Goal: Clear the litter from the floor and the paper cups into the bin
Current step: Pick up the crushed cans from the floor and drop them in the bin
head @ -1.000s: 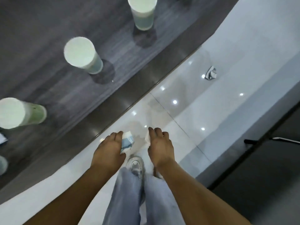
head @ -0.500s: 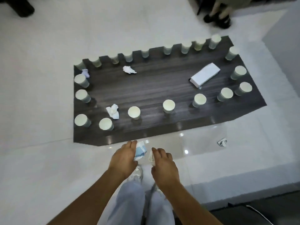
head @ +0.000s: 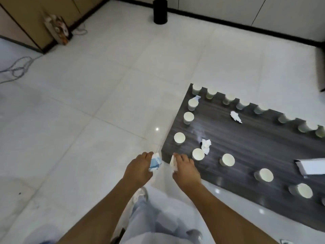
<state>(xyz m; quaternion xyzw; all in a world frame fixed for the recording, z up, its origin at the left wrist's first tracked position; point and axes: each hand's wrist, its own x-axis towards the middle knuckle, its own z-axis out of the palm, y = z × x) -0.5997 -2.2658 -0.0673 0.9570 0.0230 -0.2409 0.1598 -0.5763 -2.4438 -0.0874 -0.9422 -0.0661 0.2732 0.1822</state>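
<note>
We carry litter clear of the floor: our left hand (head: 140, 167) curls round a blue-and-white scrap (head: 155, 162), our right hand (head: 186, 169) pinches white paper (head: 173, 161). The black bin (head: 160, 11) stands well beyond the table (head: 246, 147), whose paper cups (head: 179, 138) wait.

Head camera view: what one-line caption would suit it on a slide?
Left hand holding blue-white litter, right hand holding white scrap, beside cup-lined dark table, black bin across the floor.

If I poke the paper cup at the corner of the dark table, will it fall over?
Probably. The paper cup looks thin and light, so a poke would likely slide or tip it. It stands upright near the dark table edge, so it might drop to the floor. Tipped, its round side would probably let it roll.
</note>
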